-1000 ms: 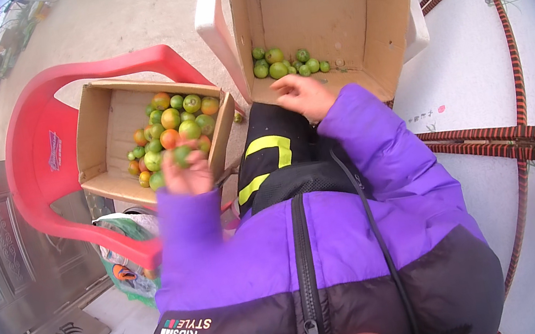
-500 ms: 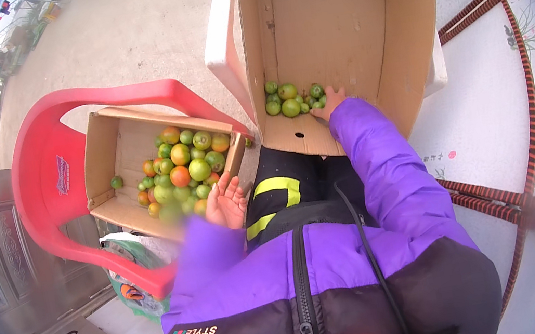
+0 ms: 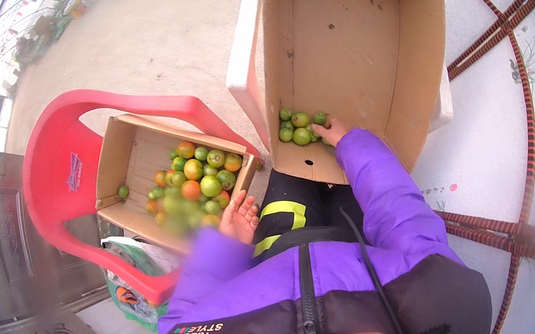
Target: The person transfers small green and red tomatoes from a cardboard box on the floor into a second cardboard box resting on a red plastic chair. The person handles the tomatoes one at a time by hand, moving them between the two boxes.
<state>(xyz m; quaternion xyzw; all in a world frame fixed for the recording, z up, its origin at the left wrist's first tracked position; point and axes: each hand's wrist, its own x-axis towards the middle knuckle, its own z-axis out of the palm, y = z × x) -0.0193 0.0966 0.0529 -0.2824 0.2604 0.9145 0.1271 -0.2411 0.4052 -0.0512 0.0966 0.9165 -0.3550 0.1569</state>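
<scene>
My right hand (image 3: 333, 132) reaches into the near end of a large cardboard box (image 3: 345, 38), its fingers curled in on the small green tomatoes (image 3: 301, 135). It seems to grip one of them, partly hidden by the fingers. Palm up and holding nothing, my left hand (image 3: 241, 219) lies open beside the near right corner of a smaller cardboard box (image 3: 114, 148). That box holds a heap of green, orange and reddish tomatoes (image 3: 193, 170), with one green tomato (image 3: 123, 191) apart at its left side. A blur covers part of the heap's near edge.
The smaller box sits on a red plastic armchair (image 3: 43, 193). Under the large box is a white seat (image 3: 245, 66). A green and clear plastic bag (image 3: 135, 290) stands below the red chair's arm. Striped curved bands cross the pale surface at right.
My right hand's fingers have drawn in closer around the green tomatoes. My left hand stays open by the smaller box. The whole view has shifted slightly.
</scene>
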